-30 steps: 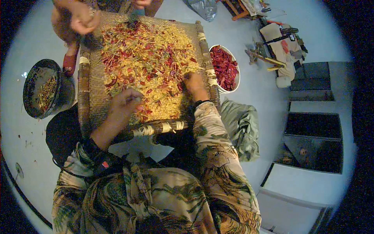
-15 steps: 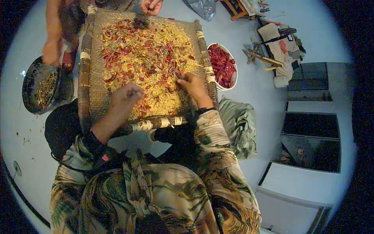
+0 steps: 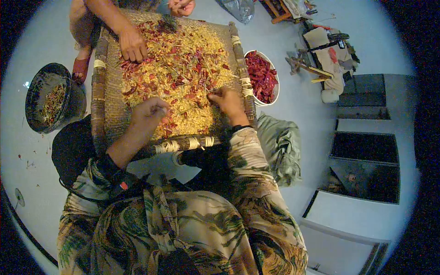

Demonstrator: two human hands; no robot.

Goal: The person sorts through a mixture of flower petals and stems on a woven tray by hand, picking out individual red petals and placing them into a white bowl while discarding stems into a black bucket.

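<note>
A woven tray with a wooden pole frame lies in front of me. Yellow seeds cover it, mixed with dark red dried pieces that look like chili, and thin stems. Over the near left part of the seeds, my left hand has its fingers closed in a pinch; what is between them is too small to make out. My right hand is at the near right side, thumb and fingertips pressed together low over the seeds. Anything in that pinch is hidden.
Across the tray, another person's hand touches the pile, and their other hand is above the far edge. A black bucket with stems stands left; a white bucket of red pieces and a sack are right.
The other person's hand has moved from the black bucket onto the far left of the tray. My own hands have stayed nearly in place.
</note>
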